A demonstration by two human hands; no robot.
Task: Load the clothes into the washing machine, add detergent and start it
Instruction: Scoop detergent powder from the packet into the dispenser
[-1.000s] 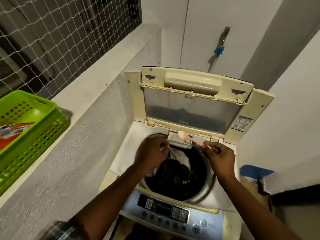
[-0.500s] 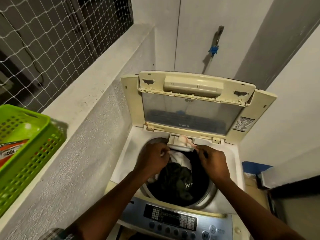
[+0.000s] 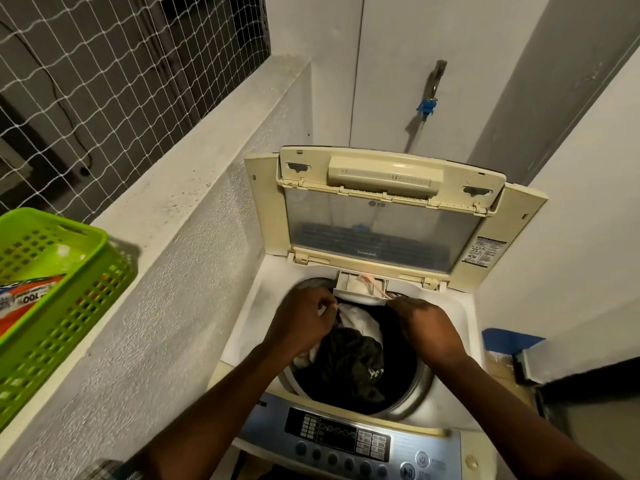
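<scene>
The top-loading washing machine (image 3: 263, 306) stands with its lid (image 3: 381, 223) raised. Dark and white clothes (image 3: 349, 358) lie in the drum. A small detergent drawer (image 3: 349, 285) is pulled out at the drum's far rim. My right hand (image 3: 427, 327) pinches the handle of a pink scoop (image 3: 370, 284), whose bowl rests inside the drawer. At the drawer's front left corner my left hand (image 3: 303, 318) has its fingers curled on the edge. The control panel (image 3: 346, 438) is nearest to me.
A green basket (image 3: 62, 306) holding a detergent packet (image 3: 24, 299) sits on the concrete ledge (image 3: 180, 188) at left, under a wire net. A blue-handled tap (image 3: 427, 105) is on the wall behind the machine. A blue object (image 3: 509, 341) lies on the floor at right.
My right hand has moved left and brought the pink scoop from above the drawer's right side down into the drawer. My left hand has stayed at the drawer's corner.
</scene>
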